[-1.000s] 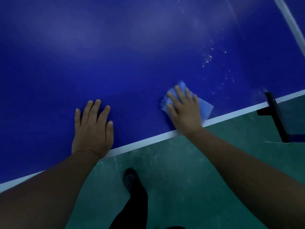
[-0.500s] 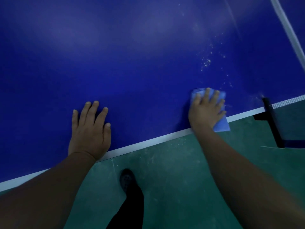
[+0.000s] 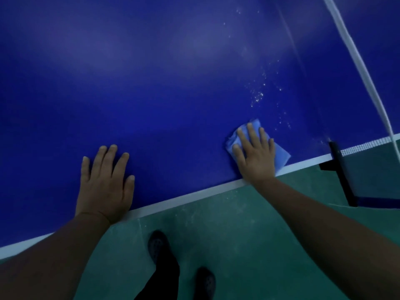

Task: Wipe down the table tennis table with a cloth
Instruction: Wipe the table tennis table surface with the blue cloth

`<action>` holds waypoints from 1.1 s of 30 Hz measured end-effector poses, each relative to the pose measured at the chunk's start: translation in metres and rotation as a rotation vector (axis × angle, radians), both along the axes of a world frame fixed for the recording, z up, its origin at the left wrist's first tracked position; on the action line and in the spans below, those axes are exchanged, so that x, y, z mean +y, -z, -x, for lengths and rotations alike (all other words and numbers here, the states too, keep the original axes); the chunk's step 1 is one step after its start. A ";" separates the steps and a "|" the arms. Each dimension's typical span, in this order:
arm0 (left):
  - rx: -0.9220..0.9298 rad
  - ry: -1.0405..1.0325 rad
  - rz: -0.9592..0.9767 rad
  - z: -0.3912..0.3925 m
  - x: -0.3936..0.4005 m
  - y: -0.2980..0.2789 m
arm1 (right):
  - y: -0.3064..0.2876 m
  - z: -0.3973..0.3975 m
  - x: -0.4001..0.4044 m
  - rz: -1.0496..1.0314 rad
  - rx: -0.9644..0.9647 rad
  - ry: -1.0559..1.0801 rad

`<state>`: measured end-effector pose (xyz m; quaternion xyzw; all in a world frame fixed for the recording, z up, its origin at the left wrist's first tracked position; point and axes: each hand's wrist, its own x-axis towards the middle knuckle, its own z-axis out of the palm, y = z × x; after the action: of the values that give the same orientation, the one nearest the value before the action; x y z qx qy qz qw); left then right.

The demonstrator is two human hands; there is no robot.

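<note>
Head view: two flat hands on the blue table tennis table (image 3: 164,87), one of them on a cloth.

The right hand (image 3: 256,158), at about 3 o'clock, presses the light blue cloth (image 3: 280,155) with straight, slightly spread fingers, just beside the white edge line (image 3: 190,194). The left hand (image 3: 106,185), at about 8 o'clock, rests palm down on bare table, fingers straight, holding nothing. White specks (image 3: 258,97) lie at 1 o'clock, beyond the cloth. The black net post (image 3: 342,172) stands at far 3 o'clock.

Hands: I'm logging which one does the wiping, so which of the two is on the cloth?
The right hand, near the net post, presses flat on the light blue cloth; the left hand rests on bare table.
</note>
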<state>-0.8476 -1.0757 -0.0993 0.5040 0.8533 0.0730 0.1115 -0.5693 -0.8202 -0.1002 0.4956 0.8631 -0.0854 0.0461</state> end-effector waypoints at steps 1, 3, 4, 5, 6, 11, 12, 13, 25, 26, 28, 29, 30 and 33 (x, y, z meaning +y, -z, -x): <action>0.000 -0.003 -0.008 -0.001 0.002 0.000 | 0.001 0.001 0.000 0.006 -0.005 -0.092; -0.012 -0.012 -0.056 -0.004 0.012 -0.002 | 0.002 0.002 0.006 0.010 -0.029 -0.236; -0.022 -0.011 -0.090 -0.006 0.023 -0.004 | 0.003 0.002 0.011 0.012 -0.027 -0.286; -0.034 -0.006 -0.124 -0.008 0.037 -0.006 | 0.004 0.002 0.017 0.015 -0.015 -0.328; -0.048 -0.004 -0.151 -0.010 0.053 -0.009 | 0.004 0.004 0.024 0.021 0.002 -0.368; -0.077 -0.042 -0.220 -0.001 0.148 -0.017 | 0.005 0.036 0.079 0.023 0.025 -0.525; -0.075 -0.050 -0.230 0.005 0.168 -0.017 | 0.005 0.047 0.093 0.022 0.027 -0.546; -0.073 -0.060 -0.237 0.012 0.188 -0.017 | 0.006 0.059 0.109 0.020 0.030 -0.563; -0.029 -0.208 -0.143 0.095 0.370 0.002 | 0.004 0.233 0.301 0.029 0.065 -0.652; -0.020 -0.211 -0.135 0.097 0.376 0.004 | 0.004 0.247 0.317 0.025 0.070 -0.640; -0.001 -0.206 -0.147 0.100 0.380 0.007 | 0.005 0.275 0.350 0.005 0.068 -0.599; 0.001 -0.201 -0.157 0.101 0.380 0.008 | 0.005 0.290 0.367 -0.003 0.065 -0.573; -0.002 -0.202 -0.156 0.100 0.380 0.009 | 0.005 0.304 0.383 -0.017 0.056 -0.539; -0.013 -0.225 -0.149 0.100 0.382 0.009 | 0.003 0.336 0.429 -0.064 0.033 -0.386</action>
<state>-0.9476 -0.6935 -0.1085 0.4114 0.8961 0.1513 0.0703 -0.9052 -0.3915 -0.1030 0.3204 0.9451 -0.0556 0.0317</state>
